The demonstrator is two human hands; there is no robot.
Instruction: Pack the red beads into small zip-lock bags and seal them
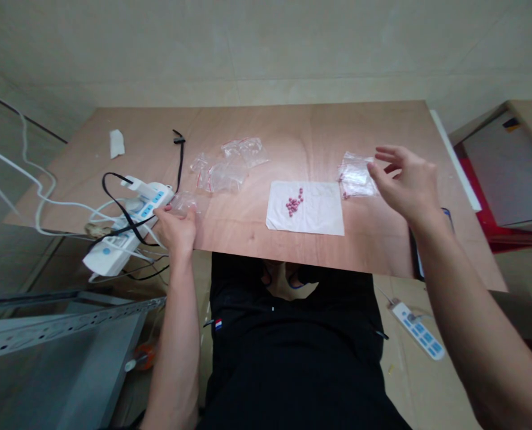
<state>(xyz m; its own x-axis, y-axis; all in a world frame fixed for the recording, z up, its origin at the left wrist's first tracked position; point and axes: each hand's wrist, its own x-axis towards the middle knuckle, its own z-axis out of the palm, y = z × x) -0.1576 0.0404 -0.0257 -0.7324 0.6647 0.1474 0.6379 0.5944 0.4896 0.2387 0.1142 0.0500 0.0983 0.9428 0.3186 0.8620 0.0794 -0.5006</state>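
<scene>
My left hand (176,230) is at the table's near left edge, beside a white power strip. Its fingers are bent at a clear plastic bag (184,202), which they appear to grip; the fingertips are partly hidden. My right hand (404,179) is raised on the right, thumb and fingers apart, with nothing seen in it. Close to its fingertips lies a stack of clear zip bags (356,174), with a few small pink pieces at its left edge. Between my hands, a white sheet (322,209) bears a small heap of pink pieces (293,206).
Several loose clear bags (228,173) lie left of centre. The power strip (152,200) and tangled cables crowd the left edge. A black cable tie (180,161) and white scrap (117,144) lie farther back. A phone (417,254) is partly behind my right forearm. Another power strip (418,330) is on the floor.
</scene>
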